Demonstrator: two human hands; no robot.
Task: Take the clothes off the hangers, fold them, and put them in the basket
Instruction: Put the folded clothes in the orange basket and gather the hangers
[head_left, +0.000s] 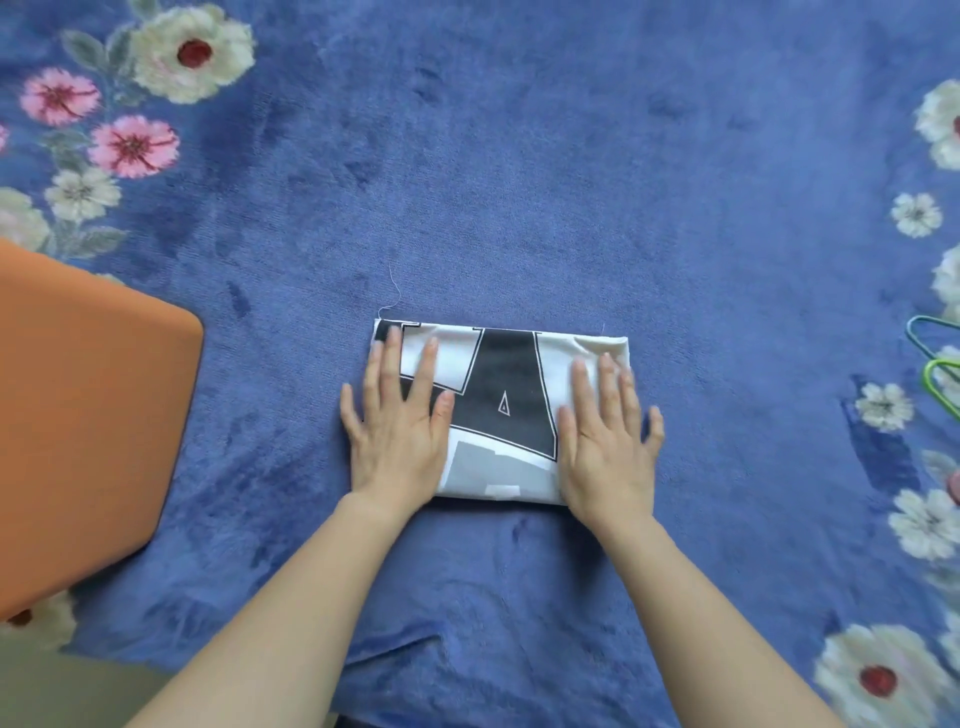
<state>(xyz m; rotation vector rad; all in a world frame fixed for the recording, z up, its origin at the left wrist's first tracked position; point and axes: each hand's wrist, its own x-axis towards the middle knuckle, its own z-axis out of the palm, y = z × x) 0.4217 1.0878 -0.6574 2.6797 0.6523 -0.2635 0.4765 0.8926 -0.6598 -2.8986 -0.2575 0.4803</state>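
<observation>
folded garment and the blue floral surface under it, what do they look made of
The folded garment looks like smooth, matte cloth, maybe cotton: it holds crisp folds, and a loose thread trails off its far corner. The blue floral surface looks like a plush, fleecy pile, likely synthetic: darker brushed streaks show its nap.

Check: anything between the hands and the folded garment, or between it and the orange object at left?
No. The left hand and right hand press flat on the folded garment. Only bare blue rug lies between it and the orange object; can't tell if that's the destination.
</observation>
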